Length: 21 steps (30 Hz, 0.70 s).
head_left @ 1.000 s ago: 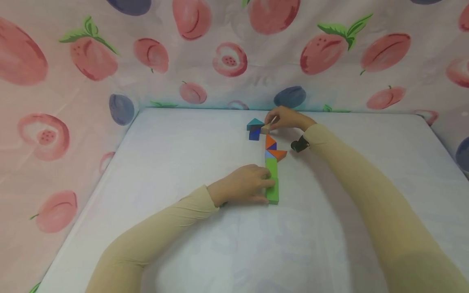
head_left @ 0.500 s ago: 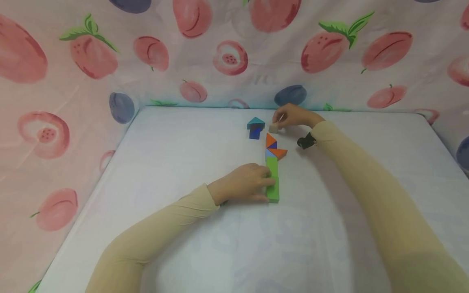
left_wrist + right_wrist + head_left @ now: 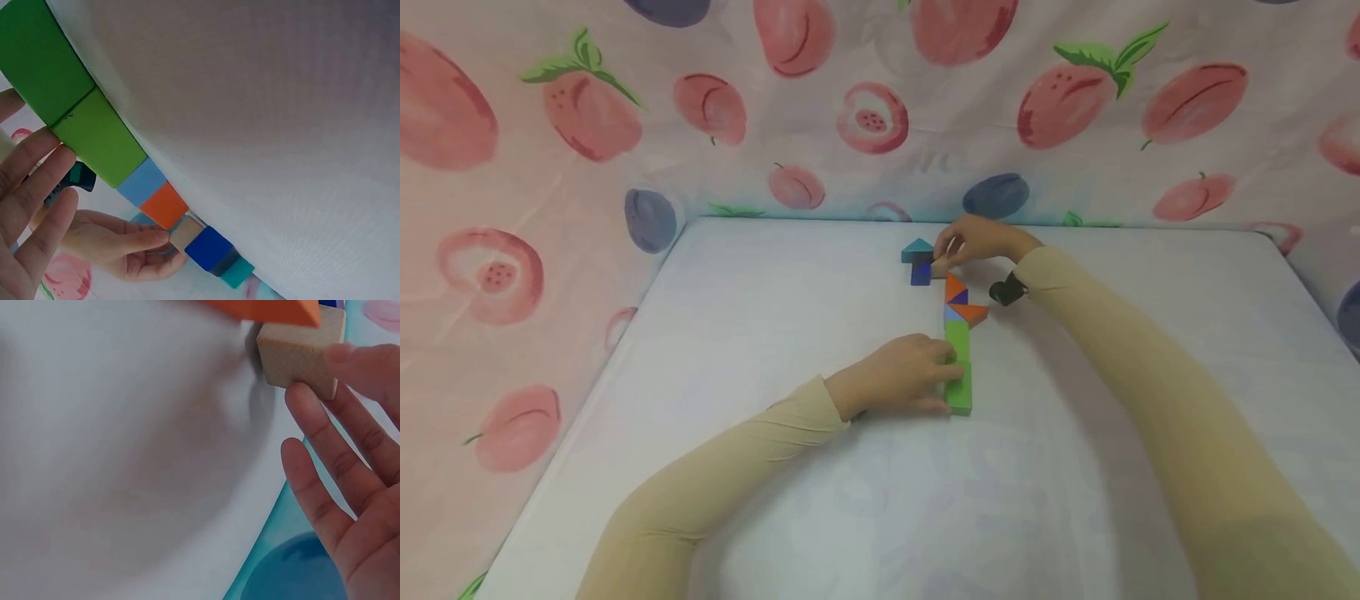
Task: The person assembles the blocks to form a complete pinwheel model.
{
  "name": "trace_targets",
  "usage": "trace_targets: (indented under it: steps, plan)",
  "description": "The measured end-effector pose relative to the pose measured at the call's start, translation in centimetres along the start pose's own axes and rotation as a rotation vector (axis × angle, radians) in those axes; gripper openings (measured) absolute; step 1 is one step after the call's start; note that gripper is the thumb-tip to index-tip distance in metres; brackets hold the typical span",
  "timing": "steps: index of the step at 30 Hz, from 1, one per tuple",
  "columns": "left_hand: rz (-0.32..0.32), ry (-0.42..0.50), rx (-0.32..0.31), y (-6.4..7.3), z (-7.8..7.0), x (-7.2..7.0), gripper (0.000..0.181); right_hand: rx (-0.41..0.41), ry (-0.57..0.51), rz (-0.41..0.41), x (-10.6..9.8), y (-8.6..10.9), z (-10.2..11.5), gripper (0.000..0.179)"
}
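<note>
- Pinching the wooden block in the right hand, well beyond the far green block.
- Held there between thumb and fingertips, drawn together only as far as the wooden block allows, with one lower finger kept clear of it.
- Sitting just beside the dark blue block, beyond and left of the far green block; cannot tell whether touching.
- Resting the left hand at the left of the far green block, fingers loosely spread, tips laid across it and the near green block; cannot tell how firmly pressed.
- Well apart from the left hand, the wooden block; right at its fingertips, both greens, end to end.
- Lined up just beyond the far green block: light blue block, small purple triangle, orange triangle; jutting to the right, second orange triangle.
- Farthest beyond the far green block, to the left: teal triangle, behind the dark blue block.
- Under the far green block, white table; well beyond it, fruit-print cloth.
</note>
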<state>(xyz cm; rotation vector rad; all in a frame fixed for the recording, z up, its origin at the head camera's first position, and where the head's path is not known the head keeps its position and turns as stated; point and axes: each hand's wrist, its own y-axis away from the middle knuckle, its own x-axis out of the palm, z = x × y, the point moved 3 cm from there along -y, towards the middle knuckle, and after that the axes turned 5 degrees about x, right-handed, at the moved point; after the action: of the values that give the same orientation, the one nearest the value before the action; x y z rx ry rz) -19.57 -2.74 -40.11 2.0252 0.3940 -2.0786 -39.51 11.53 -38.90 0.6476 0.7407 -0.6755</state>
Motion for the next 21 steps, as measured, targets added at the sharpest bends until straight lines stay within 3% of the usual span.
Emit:
trace_targets:
  steps: [4,10,21]
  plan:
    - [0.001,0.003,0.0,0.0,0.0,-0.1,0.043,0.018,0.024,0.004,0.3,-0.4,0.8,0.019]
    - [0.002,0.011,0.001,0.0,-0.1,-0.2,0.043,-0.022,0.026,0.027,0.6,-0.5,1.6,0.018]
    - [0.009,-0.002,0.0,0.0,-0.2,-0.3,0.043,-0.026,0.073,0.09,1.7,0.1,2.2,0.014]
